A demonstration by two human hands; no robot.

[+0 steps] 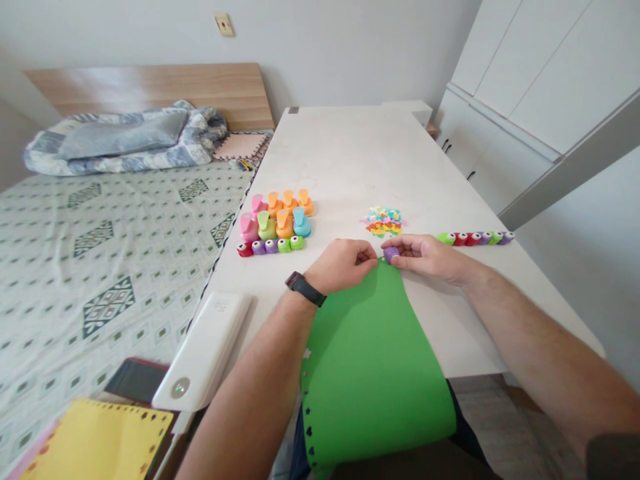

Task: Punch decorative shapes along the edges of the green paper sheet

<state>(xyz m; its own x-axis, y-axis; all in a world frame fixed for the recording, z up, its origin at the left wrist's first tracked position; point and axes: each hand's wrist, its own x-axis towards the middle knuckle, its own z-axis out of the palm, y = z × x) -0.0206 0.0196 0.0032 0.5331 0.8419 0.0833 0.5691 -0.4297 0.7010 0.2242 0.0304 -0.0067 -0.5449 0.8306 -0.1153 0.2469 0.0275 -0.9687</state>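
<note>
A green foam sheet (373, 360) runs from my lap up onto the white table (350, 153); small shapes are cut out along its left edge. My left hand (343, 263), with a black watch on the wrist, pinches the sheet's far edge. My right hand (425, 255) is closed on a small purple punch (391, 253) that sits at that same edge, next to the left fingers. Just beyond the hands lies a little heap of coloured cut-out shapes (383, 222).
Several larger lever punches (277, 215) stand left of centre with a row of small punches (271, 247) before them. Another row of small punches (475, 238) lies to the right. A white device (205, 350), yellow sheet (95, 443), a bed (100, 220) at left, cupboards (525, 80) at right.
</note>
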